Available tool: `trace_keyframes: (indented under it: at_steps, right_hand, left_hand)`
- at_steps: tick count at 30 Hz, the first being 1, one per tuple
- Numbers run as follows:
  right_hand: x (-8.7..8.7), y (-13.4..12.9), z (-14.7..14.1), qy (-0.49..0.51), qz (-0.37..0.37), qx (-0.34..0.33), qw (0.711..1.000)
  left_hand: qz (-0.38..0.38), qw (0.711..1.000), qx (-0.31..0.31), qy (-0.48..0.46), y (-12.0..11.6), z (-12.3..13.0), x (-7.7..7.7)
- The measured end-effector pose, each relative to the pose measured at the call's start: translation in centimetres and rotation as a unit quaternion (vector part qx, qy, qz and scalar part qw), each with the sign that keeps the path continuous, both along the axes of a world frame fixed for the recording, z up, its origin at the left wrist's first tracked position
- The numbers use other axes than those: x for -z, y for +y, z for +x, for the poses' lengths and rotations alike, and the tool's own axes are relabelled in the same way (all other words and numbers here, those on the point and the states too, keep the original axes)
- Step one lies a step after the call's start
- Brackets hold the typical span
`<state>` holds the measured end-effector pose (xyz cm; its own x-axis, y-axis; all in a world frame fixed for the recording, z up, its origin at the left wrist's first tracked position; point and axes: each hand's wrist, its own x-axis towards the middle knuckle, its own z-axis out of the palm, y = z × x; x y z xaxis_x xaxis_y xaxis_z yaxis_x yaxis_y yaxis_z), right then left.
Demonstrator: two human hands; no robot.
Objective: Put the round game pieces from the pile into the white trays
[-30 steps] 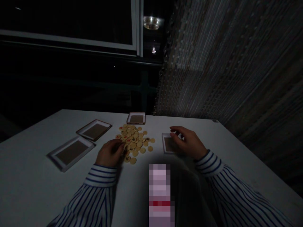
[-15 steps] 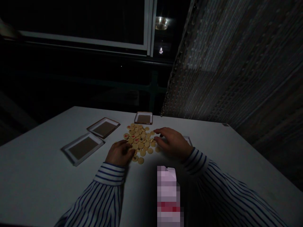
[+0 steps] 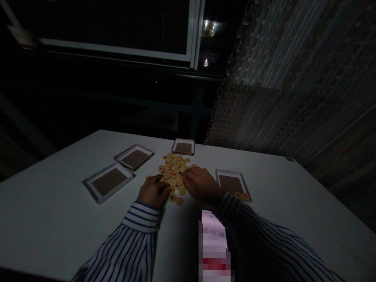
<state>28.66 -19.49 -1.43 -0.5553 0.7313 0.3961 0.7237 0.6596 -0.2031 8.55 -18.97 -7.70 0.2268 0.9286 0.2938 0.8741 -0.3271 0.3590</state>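
A pile of round wooden pieces (image 3: 173, 170), some with red or black characters, lies on the white table (image 3: 58, 176). My left hand (image 3: 153, 190) rests at the pile's left edge, its fingers bent and spread, with nothing seen held in them. Over the right side of the pile is my right hand (image 3: 201, 186), fingers curved and apart, its tips touching pieces. On the right, a shallow tray (image 3: 232, 173) contains two pieces with red characters (image 3: 241, 195).
Two shallow trays, one white-rimmed (image 3: 95, 197) and one brown-rimmed (image 3: 117, 155), lie on the left. Another tray (image 3: 183, 153) sits behind the pile. A lit phone-like screen (image 3: 214, 231) is near the front, partly pixelated. A bead curtain (image 3: 264, 98) hangs at the right.
My right hand has moved left and inward over the pile, uncovering the right tray. My left hand stays at the pile's left edge. The whole view has shifted slightly.
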Motion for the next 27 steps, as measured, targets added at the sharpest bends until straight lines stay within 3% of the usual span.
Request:
trace_keyframes:
  at_steps: [6,27]
  right_hand:
    - [1.5,0.2,0.1,0.021,0.002,-0.008,1.0]
    - [2.3,0.2,0.3,0.023,-0.009,-0.014,1.0]
  left_hand:
    - [0.021,1.0,-0.006,-0.006,-0.1,0.1,0.3]
    - [0.036,0.998,0.012,0.048,-0.2,-0.3,0.7]
